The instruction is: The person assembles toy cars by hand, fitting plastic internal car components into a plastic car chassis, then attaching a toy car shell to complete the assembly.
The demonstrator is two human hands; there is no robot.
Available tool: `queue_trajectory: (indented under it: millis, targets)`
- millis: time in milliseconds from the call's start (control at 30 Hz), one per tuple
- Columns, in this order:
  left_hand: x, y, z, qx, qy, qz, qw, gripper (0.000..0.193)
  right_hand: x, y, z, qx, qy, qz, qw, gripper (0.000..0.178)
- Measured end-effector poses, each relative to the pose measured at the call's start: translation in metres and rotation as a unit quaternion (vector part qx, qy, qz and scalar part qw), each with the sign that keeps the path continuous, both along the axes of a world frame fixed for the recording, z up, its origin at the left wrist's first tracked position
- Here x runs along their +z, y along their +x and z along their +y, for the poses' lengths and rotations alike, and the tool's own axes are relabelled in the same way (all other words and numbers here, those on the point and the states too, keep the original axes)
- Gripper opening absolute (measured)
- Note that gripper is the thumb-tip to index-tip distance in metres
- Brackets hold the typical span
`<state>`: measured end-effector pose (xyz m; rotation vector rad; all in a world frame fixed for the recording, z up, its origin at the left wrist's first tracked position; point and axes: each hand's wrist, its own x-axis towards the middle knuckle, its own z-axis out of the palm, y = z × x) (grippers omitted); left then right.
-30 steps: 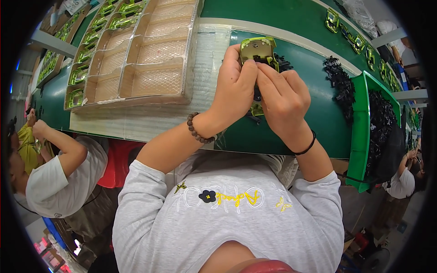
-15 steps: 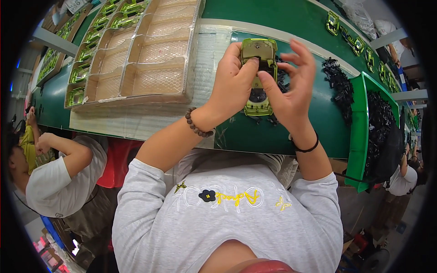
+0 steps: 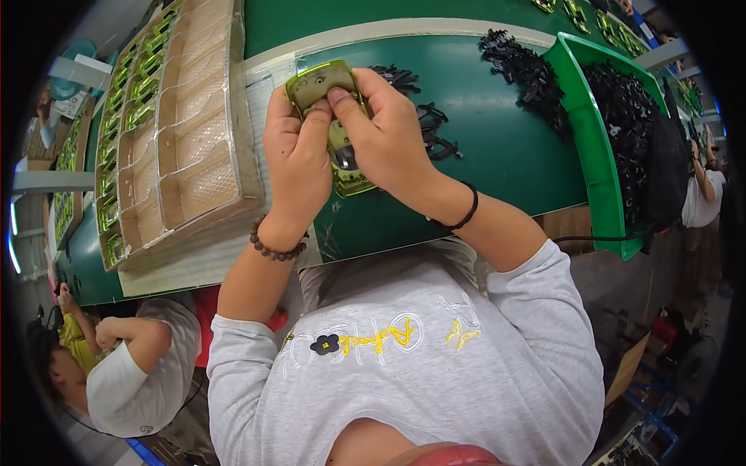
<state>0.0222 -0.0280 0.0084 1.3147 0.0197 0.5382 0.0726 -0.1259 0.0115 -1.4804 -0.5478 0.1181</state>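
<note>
Shell (image 3: 317, 81) is pinched betw. L hand (image 3: 301, 159) & R hand (image 3: 395, 149), thumbs (image 3: 339, 96) inside, prob. for steadiness; black parts (image 3: 530, 87) sit R of grip, tray (image 3: 203, 185) L, prob. for reach.

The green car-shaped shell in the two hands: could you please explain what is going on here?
A person holds the green car-shaped shell over a green table. The left hand grips its left side, the right hand its right. Small black parts lie on the table just to the right; more are heaped in a green bin farther right. At left is a divided tray with shiny green pieces in some compartments.
</note>
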Motion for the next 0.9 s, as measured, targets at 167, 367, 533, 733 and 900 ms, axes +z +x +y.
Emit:
queue_trajectory:
  millis: [167,367,533,733,900]
  targets:
    - [0.002,0.003,0.001,0.060,0.008,0.009,0.998,0.022,0.004,0.016,-0.035,0.019,-0.037,-0.122,0.992,0.032]
    - [0.002,0.012,0.026,0.026,-0.123,0.084,0.989,0.022,0.001,0.021,-0.123,0.041,-0.402,-0.409,0.818,0.024]
    - [-0.003,0.011,0.018,-0.016,-0.147,0.086,0.985,0.022,-0.005,0.024,-0.116,0.089,-0.469,-0.509,0.716,0.029]
    - [-0.010,0.011,0.019,-0.002,-0.156,0.086,0.984,0.022,-0.003,0.038,-0.112,0.031,-0.324,-0.259,0.910,0.026]
    - [-0.007,0.010,0.012,-0.036,-0.169,0.087,0.981,0.027,0.005,0.055,-0.108,0.094,-0.108,-0.004,0.990,0.023]
